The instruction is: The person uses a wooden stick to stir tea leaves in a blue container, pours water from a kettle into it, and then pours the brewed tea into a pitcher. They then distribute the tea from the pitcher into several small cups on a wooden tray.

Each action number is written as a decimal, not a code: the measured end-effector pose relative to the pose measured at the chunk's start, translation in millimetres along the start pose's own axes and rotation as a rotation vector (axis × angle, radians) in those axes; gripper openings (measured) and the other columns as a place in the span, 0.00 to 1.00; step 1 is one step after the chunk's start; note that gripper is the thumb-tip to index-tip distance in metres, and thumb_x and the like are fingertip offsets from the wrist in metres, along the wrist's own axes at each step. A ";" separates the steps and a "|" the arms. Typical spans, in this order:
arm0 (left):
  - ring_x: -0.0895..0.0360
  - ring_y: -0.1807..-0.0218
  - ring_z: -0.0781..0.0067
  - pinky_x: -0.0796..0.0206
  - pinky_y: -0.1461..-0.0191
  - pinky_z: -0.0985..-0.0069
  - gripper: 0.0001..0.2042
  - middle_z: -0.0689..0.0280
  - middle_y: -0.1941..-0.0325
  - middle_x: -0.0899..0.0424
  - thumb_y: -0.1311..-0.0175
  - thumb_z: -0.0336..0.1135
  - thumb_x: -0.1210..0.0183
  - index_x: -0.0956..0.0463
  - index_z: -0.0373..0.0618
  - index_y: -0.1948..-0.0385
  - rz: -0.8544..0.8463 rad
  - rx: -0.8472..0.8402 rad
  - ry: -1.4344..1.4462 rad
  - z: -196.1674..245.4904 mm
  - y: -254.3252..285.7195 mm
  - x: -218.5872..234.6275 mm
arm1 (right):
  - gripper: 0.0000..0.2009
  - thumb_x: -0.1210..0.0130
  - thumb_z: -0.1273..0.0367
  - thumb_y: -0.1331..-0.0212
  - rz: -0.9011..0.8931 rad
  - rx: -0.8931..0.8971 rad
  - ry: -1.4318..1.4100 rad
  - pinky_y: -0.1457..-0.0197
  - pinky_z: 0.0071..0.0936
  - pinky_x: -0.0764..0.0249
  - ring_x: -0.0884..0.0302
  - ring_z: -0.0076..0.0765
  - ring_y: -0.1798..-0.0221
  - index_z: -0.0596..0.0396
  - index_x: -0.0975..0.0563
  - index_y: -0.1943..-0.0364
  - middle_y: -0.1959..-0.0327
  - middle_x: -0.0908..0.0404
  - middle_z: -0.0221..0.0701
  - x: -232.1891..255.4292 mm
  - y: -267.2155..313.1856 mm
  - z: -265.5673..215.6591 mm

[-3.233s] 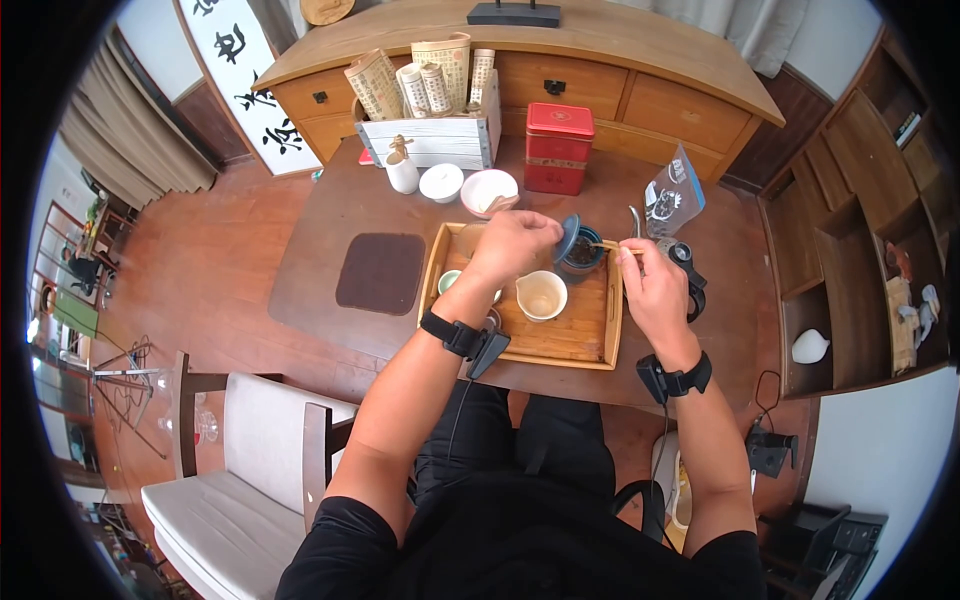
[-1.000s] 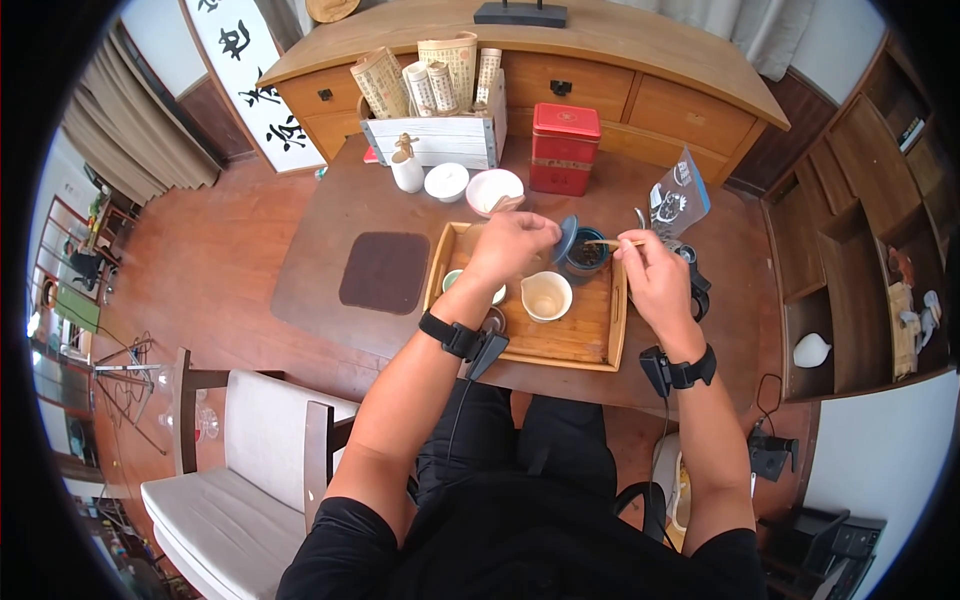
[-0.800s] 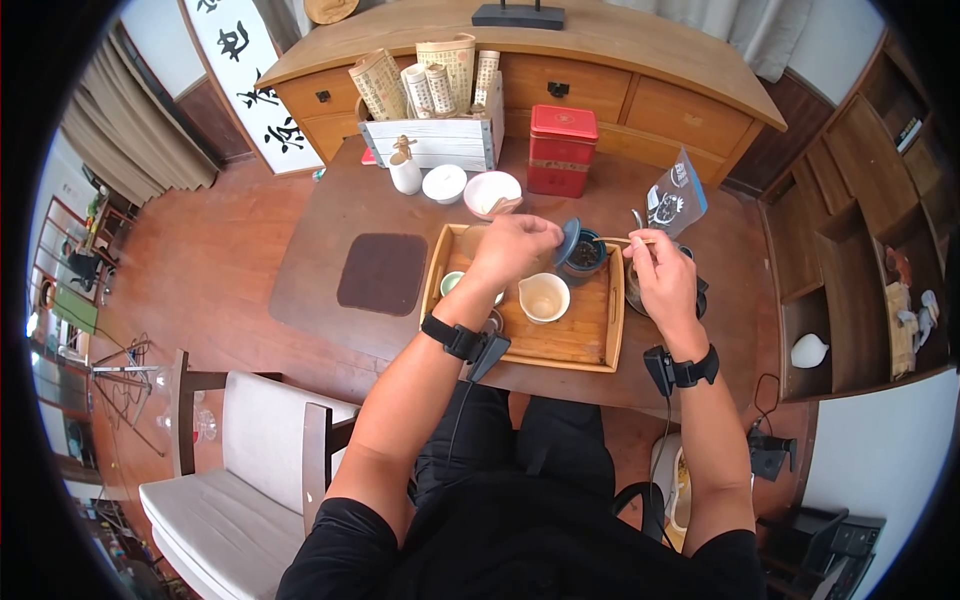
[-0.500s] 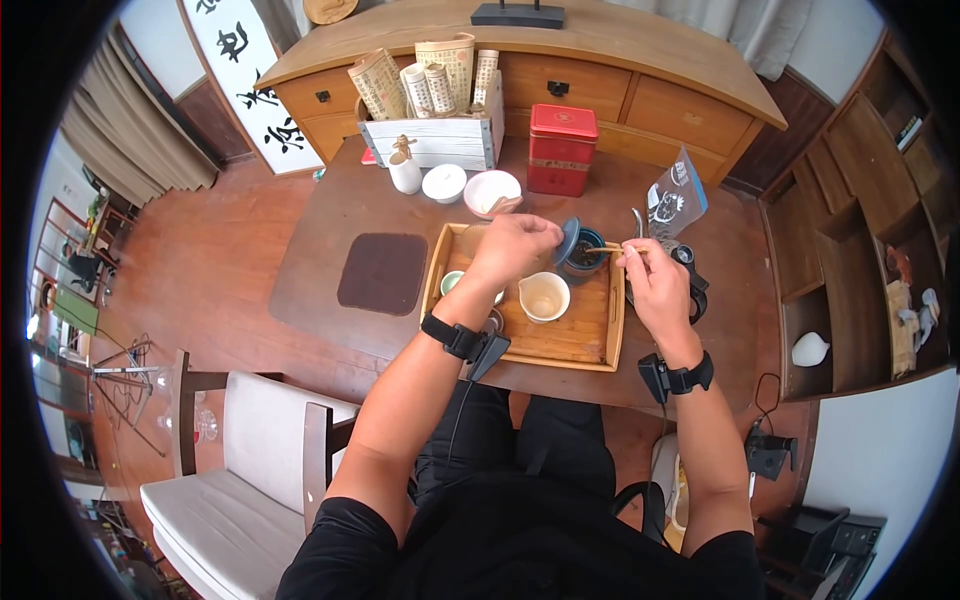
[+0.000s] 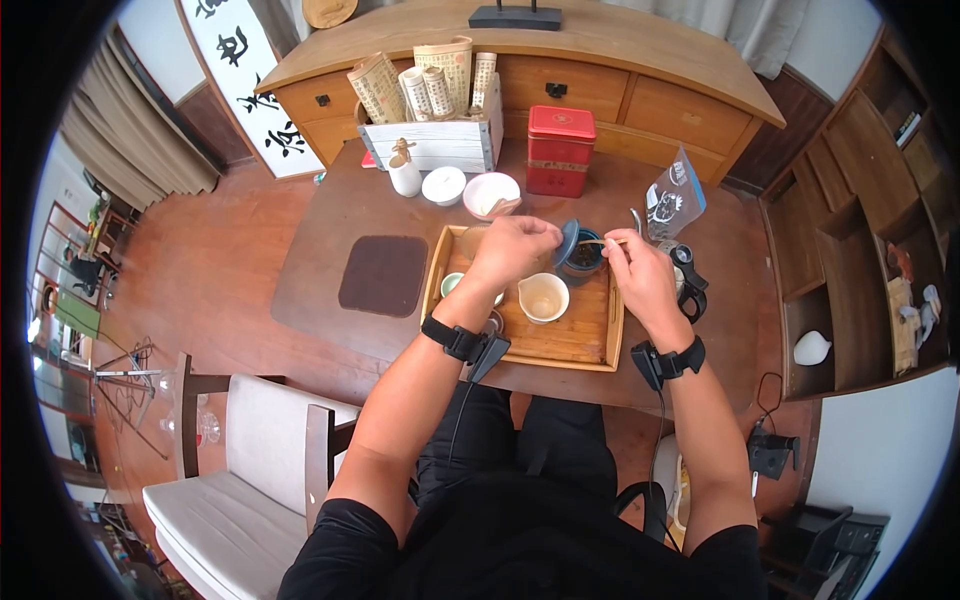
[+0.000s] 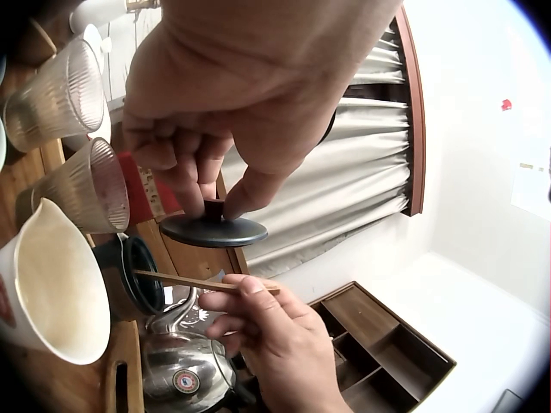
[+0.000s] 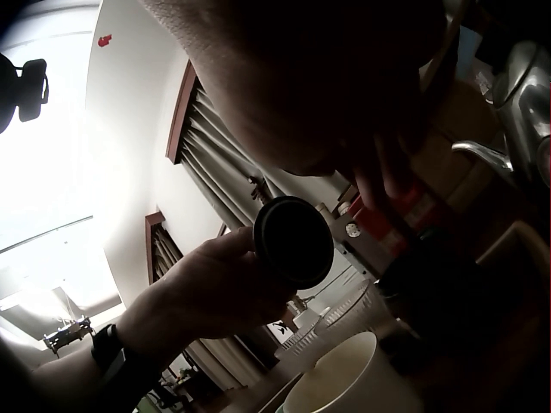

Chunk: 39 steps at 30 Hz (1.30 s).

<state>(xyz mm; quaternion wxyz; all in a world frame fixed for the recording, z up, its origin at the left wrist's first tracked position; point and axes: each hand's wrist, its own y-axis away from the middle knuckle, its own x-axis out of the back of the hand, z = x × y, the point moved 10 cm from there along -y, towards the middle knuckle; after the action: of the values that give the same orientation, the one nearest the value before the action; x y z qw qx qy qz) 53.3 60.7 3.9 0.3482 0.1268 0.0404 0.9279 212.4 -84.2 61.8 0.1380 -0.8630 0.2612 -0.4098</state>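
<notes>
Dark-blue lid point(image 5: 567, 240) hangs tilted just left of the dark tea bowl point(image 5: 584, 253), off its rim, pinched by its small knob between the thumb and fingertips of the left hand point(image 5: 512, 246). The left wrist view shows this plainly: the lid point(image 6: 213, 231) is held flat side down, the curled fingers point(image 6: 191, 176) closing on the knob from above. The bowl sits at the far right corner of the wooden tray point(image 5: 583, 341) and has dark leaves in it.

A thin bamboo stick point(image 5: 601, 241) is pinched by the right hand point(image 5: 640, 281) between thumb and forefinger; its free end reaches over the bowl's mouth. In the left wrist view the stick point(image 6: 185, 280) runs level below the lid toward the bowl point(image 6: 131, 275).

Still on the tray, a cream pitcher point(image 5: 543, 296) stands just near of the bowl, and a small pale-green cup point(image 5: 449, 282) lies toward the tray's left side, partly hidden by the left forearm. Right of the tray, touching or nearly touching the right hand, is a steel kettle point(image 5: 684, 275) on a dark base.

Beyond the tray on the tabletop point(image 5: 320, 260) stand a red tin point(image 5: 559, 150), a white bowl point(image 5: 490, 194), a smaller white lidded cup point(image 5: 442, 184) and a little white bottle point(image 5: 403, 168). A foil pouch point(image 5: 673, 196) stands beyond the kettle, and a brown mat point(image 5: 381, 274) lies left of the tray.
</notes>
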 end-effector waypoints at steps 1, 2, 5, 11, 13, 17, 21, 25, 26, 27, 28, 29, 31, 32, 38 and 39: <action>0.15 0.54 0.80 0.24 0.45 0.78 0.14 0.66 0.57 0.07 0.30 0.37 0.29 0.10 0.35 0.53 0.005 0.009 0.006 -0.3 0.6 0.7 | 0.10 0.42 0.63 0.24 0.001 0.000 0.000 0.59 0.45 0.19 0.11 0.54 0.63 0.54 0.17 0.53 0.68 0.11 0.43 -3.3 0.3 4.6; 0.15 0.55 0.81 0.24 0.46 0.78 0.14 0.66 0.57 0.07 0.30 0.37 0.29 0.10 0.35 0.53 0.012 0.019 0.012 -0.5 1.0 1.9 | 0.10 0.42 0.63 0.24 -0.034 -0.001 0.019 0.59 0.46 0.19 0.12 0.56 0.63 0.55 0.17 0.53 0.68 0.11 0.44 -10.0 0.6 9.9; 0.14 0.55 0.81 0.24 0.47 0.78 0.14 0.66 0.57 0.07 0.30 0.37 0.29 0.10 0.35 0.53 0.014 0.039 0.022 -1.0 2.7 5.5 | 0.10 0.42 0.63 0.24 -0.090 -0.004 0.051 0.59 0.48 0.19 0.13 0.57 0.63 0.55 0.17 0.54 0.68 0.12 0.45 -12.7 0.0 9.5; 0.15 0.55 0.81 0.24 0.47 0.79 0.13 0.66 0.58 0.07 0.31 0.37 0.29 0.10 0.35 0.53 0.021 0.045 0.040 -1.8 2.3 6.3 | 0.10 0.44 0.63 0.24 -0.054 0.005 0.022 0.59 0.50 0.19 0.13 0.58 0.63 0.55 0.17 0.54 0.67 0.12 0.46 -9.5 -4.0 -8.0; 0.15 0.55 0.81 0.24 0.47 0.79 0.14 0.66 0.58 0.07 0.30 0.37 0.29 0.10 0.35 0.53 0.017 0.031 0.033 -3.3 1.0 5.4 | 0.10 0.44 0.63 0.24 -0.037 0.032 0.012 0.59 0.50 0.19 0.13 0.58 0.64 0.55 0.17 0.54 0.67 0.12 0.46 -11.1 -3.7 -10.5; 0.14 0.55 0.81 0.24 0.47 0.78 0.14 0.65 0.57 0.07 0.31 0.37 0.29 0.11 0.34 0.53 0.017 0.021 0.030 -5.1 -0.6 9.2 | 0.10 0.44 0.64 0.24 -0.129 0.011 0.085 0.59 0.49 0.20 0.13 0.58 0.64 0.55 0.18 0.53 0.67 0.11 0.45 -15.3 1.3 -9.8; 0.15 0.55 0.81 0.24 0.47 0.78 0.14 0.65 0.57 0.07 0.31 0.37 0.28 0.11 0.34 0.53 0.028 0.011 0.027 -7.4 -1.8 12.6 | 0.09 0.42 0.65 0.25 -0.042 0.021 -0.010 0.60 0.48 0.20 0.13 0.56 0.64 0.55 0.18 0.53 0.66 0.11 0.45 2.1 0.0 -16.0; 0.14 0.56 0.81 0.23 0.48 0.78 0.14 0.65 0.57 0.07 0.30 0.36 0.29 0.11 0.34 0.53 0.028 0.019 0.044 -8.5 -2.1 10.2 | 0.08 0.41 0.66 0.26 -0.011 0.048 -0.016 0.60 0.46 0.20 0.13 0.56 0.64 0.55 0.18 0.53 0.65 0.11 0.44 5.1 -0.6 -26.0; 0.14 0.56 0.81 0.23 0.48 0.78 0.14 0.65 0.58 0.07 0.30 0.36 0.29 0.11 0.34 0.53 0.027 0.010 0.047 -8.0 -2.2 9.7 | 0.08 0.41 0.66 0.26 -0.007 0.057 -0.026 0.60 0.46 0.20 0.13 0.55 0.64 0.55 0.18 0.53 0.65 0.11 0.44 2.3 -0.3 -25.2; 0.14 0.56 0.81 0.23 0.48 0.78 0.14 0.65 0.58 0.07 0.30 0.36 0.29 0.11 0.34 0.53 0.028 0.009 0.047 -10.6 -3.0 9.2 | 0.08 0.41 0.66 0.26 -0.003 0.066 -0.037 0.60 0.46 0.20 0.13 0.55 0.64 0.56 0.18 0.53 0.65 0.11 0.44 -0.1 0.1 -24.4; 0.15 0.60 0.79 0.23 0.52 0.76 0.14 0.65 0.61 0.08 0.32 0.37 0.29 0.10 0.35 0.54 0.035 -0.022 0.053 -10.6 -3.5 9.5 | 0.08 0.41 0.66 0.26 -0.003 0.068 -0.038 0.60 0.46 0.20 0.13 0.55 0.64 0.56 0.18 0.53 0.65 0.11 0.44 -2.3 0.9 -22.8; 0.15 0.64 0.78 0.22 0.57 0.75 0.14 0.64 0.64 0.08 0.33 0.39 0.29 0.10 0.37 0.55 0.043 -0.052 0.060 -10.5 -4.3 10.6 | 0.08 0.40 0.66 0.26 -0.010 0.070 -0.030 0.60 0.46 0.20 0.13 0.55 0.64 0.56 0.18 0.53 0.65 0.11 0.44 -5.1 1.8 -20.8; 0.15 0.63 0.78 0.22 0.56 0.75 0.14 0.64 0.64 0.08 0.33 0.39 0.29 0.10 0.37 0.55 0.044 -0.052 0.053 -9.9 -3.5 11.8 | 0.08 0.40 0.66 0.26 -0.019 0.071 -0.023 0.60 0.46 0.20 0.13 0.55 0.64 0.55 0.18 0.53 0.65 0.11 0.44 -8.2 3.9 -16.2; 0.15 0.63 0.78 0.22 0.55 0.75 0.14 0.64 0.64 0.08 0.33 0.39 0.29 0.10 0.37 0.55 0.043 -0.053 0.046 -9.6 -3.2 12.2 | 0.08 0.40 0.66 0.26 -0.040 0.064 -0.015 0.60 0.46 0.19 0.13 0.54 0.64 0.55 0.18 0.53 0.65 0.11 0.44 -10.6 4.9 -12.7; 0.14 0.61 0.78 0.22 0.52 0.75 0.13 0.64 0.63 0.07 0.33 0.38 0.29 0.09 0.37 0.55 0.047 -0.048 0.047 -9.0 -2.7 13.0 | 0.08 0.41 0.65 0.26 -0.029 0.030 -0.021 0.60 0.47 0.20 0.13 0.54 0.64 0.54 0.18 0.53 0.67 0.12 0.43 -0.7 4.7 -15.4; 0.14 0.61 0.78 0.22 0.52 0.75 0.13 0.64 0.63 0.07 0.33 0.38 0.29 0.09 0.37 0.55 0.046 -0.048 0.047 -8.9 -2.8 12.5 | 0.08 0.41 0.65 0.26 0.013 0.040 -0.036 0.60 0.47 0.20 0.13 0.54 0.64 0.54 0.18 0.53 0.67 0.12 0.43 3.7 3.3 -19.1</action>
<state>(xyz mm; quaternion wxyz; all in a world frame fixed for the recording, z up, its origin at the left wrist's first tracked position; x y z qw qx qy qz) 43.7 71.2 -2.5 0.3285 0.0976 0.0234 0.9391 198.3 -89.5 74.6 0.1624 -0.8657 0.2560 -0.3983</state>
